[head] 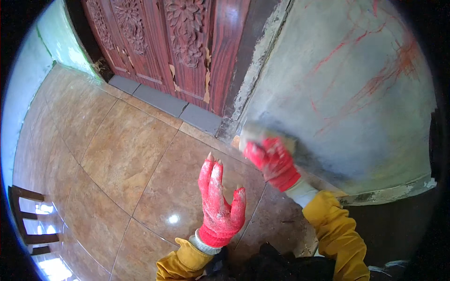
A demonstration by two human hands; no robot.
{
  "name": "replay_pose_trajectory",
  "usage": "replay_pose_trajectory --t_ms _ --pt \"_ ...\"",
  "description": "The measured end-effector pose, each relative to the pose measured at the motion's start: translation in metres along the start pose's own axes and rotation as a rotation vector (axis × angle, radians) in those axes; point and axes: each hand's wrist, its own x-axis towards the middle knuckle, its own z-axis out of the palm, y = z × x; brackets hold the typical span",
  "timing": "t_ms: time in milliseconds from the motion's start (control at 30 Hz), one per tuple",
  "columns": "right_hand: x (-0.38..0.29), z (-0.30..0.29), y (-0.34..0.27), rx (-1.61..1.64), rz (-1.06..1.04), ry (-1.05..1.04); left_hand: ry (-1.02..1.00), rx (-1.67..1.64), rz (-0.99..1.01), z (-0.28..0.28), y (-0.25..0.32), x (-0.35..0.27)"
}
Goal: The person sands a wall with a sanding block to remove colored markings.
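My left hand (222, 207), in a red glove with the fingertips bare, hangs over the floor tiles (158, 196) at the bottom middle. Its fingers are apart and nothing is in it. To its upper right, my right hand (274, 159), in a red glove too, is closed on a blurred, pale, flat object (258, 133); its kind is unclear. That object lies against the foot of the grey plastered wall (334, 105), near the door frame. The wall bears red streaks and a darker patch around the hand. Both sleeves are yellow.
A carved reddish wooden door (158, 45) with chipped spots stands at the top, above a grey tiled sill (158, 100). A pale green wall (24, 80) curves along the left. Dark wooden slats (42, 239) stand at the lower left.
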Motion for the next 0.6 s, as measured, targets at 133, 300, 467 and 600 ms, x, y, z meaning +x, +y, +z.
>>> replay_pose_trajectory --t_ms 133,300,467,600 --pt "0.022 -0.011 0.054 -0.219 0.248 0.195 0.033 -0.041 -0.016 0.002 -0.003 0.002" --pt "0.023 -0.003 0.016 -0.197 -0.058 0.087 0.032 -0.058 -0.003 0.005 -0.005 0.003" --pt "0.009 0.014 -0.009 -0.234 -0.049 0.034 0.032 -0.035 0.021 -0.007 -0.004 0.002" --pt "0.014 0.01 0.027 -0.194 0.158 0.044 -0.004 0.016 -0.048 -0.009 -0.006 0.002"
